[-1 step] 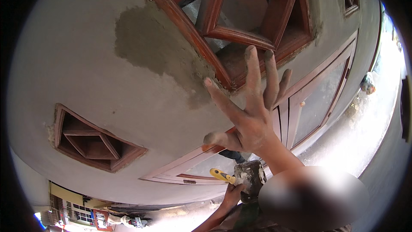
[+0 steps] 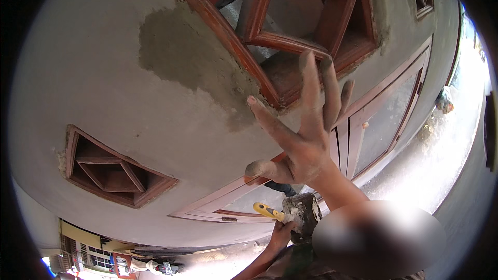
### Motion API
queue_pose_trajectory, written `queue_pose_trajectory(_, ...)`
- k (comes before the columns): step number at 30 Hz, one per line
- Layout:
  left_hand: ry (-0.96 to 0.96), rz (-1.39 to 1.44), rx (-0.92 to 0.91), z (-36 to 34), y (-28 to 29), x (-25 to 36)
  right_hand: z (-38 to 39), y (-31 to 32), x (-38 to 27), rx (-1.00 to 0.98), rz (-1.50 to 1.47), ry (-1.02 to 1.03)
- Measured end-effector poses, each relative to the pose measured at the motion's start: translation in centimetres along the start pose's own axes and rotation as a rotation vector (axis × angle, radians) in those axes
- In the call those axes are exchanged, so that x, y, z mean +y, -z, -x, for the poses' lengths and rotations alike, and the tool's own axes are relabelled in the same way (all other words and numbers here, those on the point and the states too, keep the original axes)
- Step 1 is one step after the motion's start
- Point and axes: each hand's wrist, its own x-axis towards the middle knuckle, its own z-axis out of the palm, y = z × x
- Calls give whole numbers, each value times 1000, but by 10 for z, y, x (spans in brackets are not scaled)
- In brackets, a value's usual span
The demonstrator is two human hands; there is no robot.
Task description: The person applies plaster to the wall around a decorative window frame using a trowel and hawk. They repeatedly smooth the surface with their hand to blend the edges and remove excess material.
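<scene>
Reaching up with fingers spread wide and holding nothing, a hand (image 2: 306, 150) dusted with grey mortar is raised in front of the wall (image 2: 104, 72); its fingertips overlap the lower corner of the big vent (image 2: 290, 26), a red-brown wooden frame of nested angled bars set into the plaster. Whether the fingertips touch the frame or only hover before it cannot be told. Which of the person's hands this is also stays unclear, since a blurred patch covers the arm where it enters.

Just below that hand, a second hand (image 2: 282, 233) comes up from the bottom edge and is closed around a mortar-caked block-shaped tool (image 2: 303, 215) with a yellow handle (image 2: 267, 210); the tool's head is too crusted to make out its kind.

Left of the big vent lies a darker, rough patch (image 2: 187, 57) of fresh grey mortar. Farther down and left of the vent sits a small vent (image 2: 111, 171) of the same wood. Right of and below the big vent runs a red-brown panelled door frame (image 2: 384, 119), bent by the lens. A third vent is cut off at the top right rim.

Far below the big vent, at the bottom left rim, small yellow and red shapes (image 2: 104, 259) show, too tiny to identify. Bright ground beside the door is washed out.
</scene>
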Motion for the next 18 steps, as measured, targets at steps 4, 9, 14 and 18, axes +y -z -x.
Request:
queue_pose_trajectory(4,-31,163,-106,-12,5,-18,-48,0,-7,95,-66,1)
queue_pose_trajectory(9,-28,114,-59,0,-2,4,-33,-18,3,18,105,31)
queue_pose_trajectory(14,16,200,-60,-19,12,-40,-34,-1,13,87,-3,113)
queue_pose_trajectory(18,16,267,-48,-19,0,-26,-84,2,0,160,4,124)
